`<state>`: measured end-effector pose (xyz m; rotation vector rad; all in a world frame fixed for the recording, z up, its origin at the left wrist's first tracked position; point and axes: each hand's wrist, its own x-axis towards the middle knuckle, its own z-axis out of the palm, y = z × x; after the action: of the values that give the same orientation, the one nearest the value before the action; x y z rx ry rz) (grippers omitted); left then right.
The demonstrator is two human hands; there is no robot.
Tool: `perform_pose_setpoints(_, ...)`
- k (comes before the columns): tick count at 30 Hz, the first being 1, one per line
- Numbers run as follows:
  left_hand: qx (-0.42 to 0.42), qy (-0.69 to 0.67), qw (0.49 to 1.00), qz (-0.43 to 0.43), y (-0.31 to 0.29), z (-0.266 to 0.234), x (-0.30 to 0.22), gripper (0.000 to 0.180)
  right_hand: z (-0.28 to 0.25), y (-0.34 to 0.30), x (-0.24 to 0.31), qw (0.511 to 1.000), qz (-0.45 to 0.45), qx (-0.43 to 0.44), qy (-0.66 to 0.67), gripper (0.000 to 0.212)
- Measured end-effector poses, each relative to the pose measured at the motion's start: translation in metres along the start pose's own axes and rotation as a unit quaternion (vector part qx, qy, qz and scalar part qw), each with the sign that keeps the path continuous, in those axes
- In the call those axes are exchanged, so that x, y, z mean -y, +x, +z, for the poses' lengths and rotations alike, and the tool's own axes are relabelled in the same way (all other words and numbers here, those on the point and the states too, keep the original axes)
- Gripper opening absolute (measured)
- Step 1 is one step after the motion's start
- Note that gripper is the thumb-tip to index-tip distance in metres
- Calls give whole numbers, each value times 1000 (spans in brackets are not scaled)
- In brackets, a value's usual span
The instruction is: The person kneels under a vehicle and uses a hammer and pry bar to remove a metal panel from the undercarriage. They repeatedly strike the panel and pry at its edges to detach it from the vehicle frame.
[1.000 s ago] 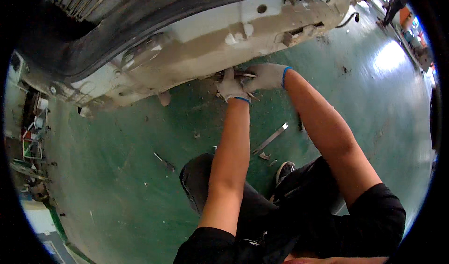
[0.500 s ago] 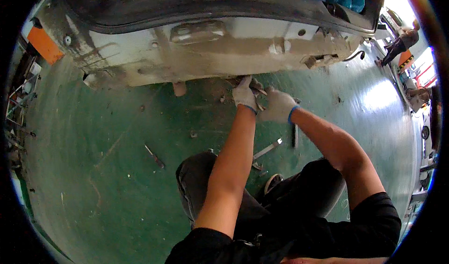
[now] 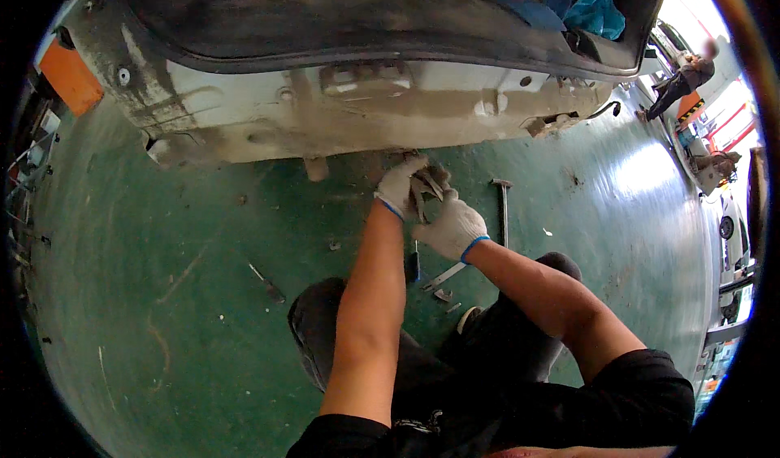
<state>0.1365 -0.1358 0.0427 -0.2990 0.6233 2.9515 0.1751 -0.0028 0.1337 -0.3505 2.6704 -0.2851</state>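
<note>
Tool: a small grey metal hand tool (image 3: pixel 429 188), pliers by the look of it, sits between your two gloved hands, just under the lower edge of the car body.
Left hand: your left hand (image 3: pixel 400 183), in a white knit glove with a blue cuff, is raised to the underside of the panel; its fingers (image 3: pixel 410 166) curl closed around the upper part of the tool.
Right hand: your right hand (image 3: pixel 452 224), gloved the same way, lies just below and to the right of the left; its fingers (image 3: pixel 443 202) are closed on the tool's lower end. Exact grip hidden by the glove.
Car body: dirty white bare panel (image 3: pixel 268 113) with a dark bumper edge above it, directly over your fingers, touching or nearly touching the left ones; cannot tell which.
Floor: green painted floor (image 3: pixel 162 295) below your fingers.
Hammer: a hammer (image 3: pixel 502 206) lies on the floor just right of your right hand.
Loose tools: a flat metal wrench (image 3: pixel 445 275) and a blue-handled screwdriver (image 3: pixel 416 261) lie below your hands, near your knees; another slim tool (image 3: pixel 266 283) lies well to the left.
Background: another person (image 3: pixel 682 80) stands far off at upper right.
</note>
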Motion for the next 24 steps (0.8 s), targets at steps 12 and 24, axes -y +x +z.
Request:
perform_pose_setpoints(12, -168, 500, 842, 119, -20, -37, -48, 44, 26, -14, 59, 996, 77, -32, 43, 97)
perform_pose_setpoints(24, 55, 799, 283, 527, -164, 209, -350, 36, 56, -19, 141, 932, 289, -70, 208, 90)
